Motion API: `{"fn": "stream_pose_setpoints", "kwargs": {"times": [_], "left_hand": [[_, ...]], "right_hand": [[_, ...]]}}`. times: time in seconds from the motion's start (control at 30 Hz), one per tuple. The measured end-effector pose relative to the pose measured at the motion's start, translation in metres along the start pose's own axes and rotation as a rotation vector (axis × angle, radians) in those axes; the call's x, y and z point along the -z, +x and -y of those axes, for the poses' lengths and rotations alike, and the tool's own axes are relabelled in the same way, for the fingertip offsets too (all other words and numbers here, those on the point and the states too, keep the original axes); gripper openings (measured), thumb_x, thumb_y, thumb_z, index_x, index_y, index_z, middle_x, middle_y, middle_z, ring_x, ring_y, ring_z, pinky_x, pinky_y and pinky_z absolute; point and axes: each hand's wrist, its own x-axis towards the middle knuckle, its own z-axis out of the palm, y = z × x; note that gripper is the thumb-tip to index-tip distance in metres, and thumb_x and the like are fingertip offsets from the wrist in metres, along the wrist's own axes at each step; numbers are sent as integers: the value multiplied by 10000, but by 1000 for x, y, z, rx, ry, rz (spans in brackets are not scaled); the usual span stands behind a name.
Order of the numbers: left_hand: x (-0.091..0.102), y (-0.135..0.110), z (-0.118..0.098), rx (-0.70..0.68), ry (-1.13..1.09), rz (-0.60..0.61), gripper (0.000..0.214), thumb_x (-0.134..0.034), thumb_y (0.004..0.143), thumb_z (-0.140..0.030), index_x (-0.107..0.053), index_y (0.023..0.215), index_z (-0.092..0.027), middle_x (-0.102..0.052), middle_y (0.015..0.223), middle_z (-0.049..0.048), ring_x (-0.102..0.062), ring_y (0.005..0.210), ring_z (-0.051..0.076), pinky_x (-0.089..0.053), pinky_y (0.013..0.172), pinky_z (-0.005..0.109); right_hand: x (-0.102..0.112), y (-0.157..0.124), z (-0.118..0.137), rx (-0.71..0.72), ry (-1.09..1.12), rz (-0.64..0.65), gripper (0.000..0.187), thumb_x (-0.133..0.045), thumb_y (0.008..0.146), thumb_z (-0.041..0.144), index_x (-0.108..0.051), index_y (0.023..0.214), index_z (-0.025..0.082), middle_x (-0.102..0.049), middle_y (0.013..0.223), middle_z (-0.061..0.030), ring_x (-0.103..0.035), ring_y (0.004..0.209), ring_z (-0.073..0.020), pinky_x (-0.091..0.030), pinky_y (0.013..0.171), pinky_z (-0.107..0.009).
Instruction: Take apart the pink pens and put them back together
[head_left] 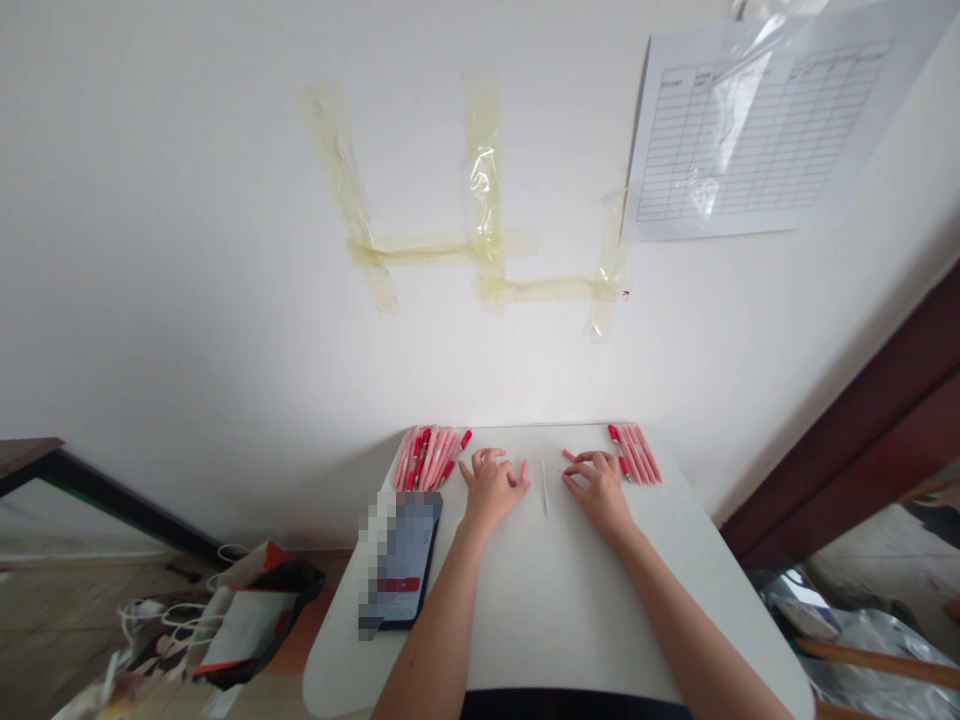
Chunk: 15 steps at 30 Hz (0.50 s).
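Note:
My left hand has its thumb and a finger on a short pink pen part that stands up from the tabletop; the other fingers are bent and spread. Opposite it, my right hand is in a pinch, and a small pink-red pen piece pokes out past its fingertips. How firmly that piece is held is partly hidden. A thin white pen refill lies on the table between the two hands, touching neither.
On the white table, a pile of pink and red pens lies back left, a smaller row of pens back right. A phone rests by my left forearm. Behind stands a wall with yellowed tape and a printed sheet.

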Motion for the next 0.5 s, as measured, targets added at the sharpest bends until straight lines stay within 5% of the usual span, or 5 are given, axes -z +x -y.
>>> {"fn": "stream_pose_setpoints", "kwargs": {"times": [0.23,0.37,0.5], "left_hand": [[0,1,-1,-14,-26,-49,250,-681,836,-405,-652,679,-212,-614,1290,48,-398,1321,298,-130,1152,709],[0,2,-2,-121,-100,-120,70,-742,799,-319,-716,850,-277,-622,1252,32,-444,1272,254,-201,1186,585],[-2,2,-7,-227,-161,-79,164,-789,753,-246,-751,898,-314,-620,1234,19,-454,1248,253,-227,1176,555]], "right_hand": [[2,0,3,7,-3,3,159,-637,899,379,-753,880,273,-626,1087,-94,-475,1100,-303,-416,971,-512],[5,1,8,42,16,22,131,-664,896,375,-753,876,281,-637,1093,-81,-477,1116,-289,-417,986,-492],[8,1,12,91,35,71,102,-695,878,365,-759,853,290,-648,1096,-76,-472,1144,-290,-422,985,-479]]}}
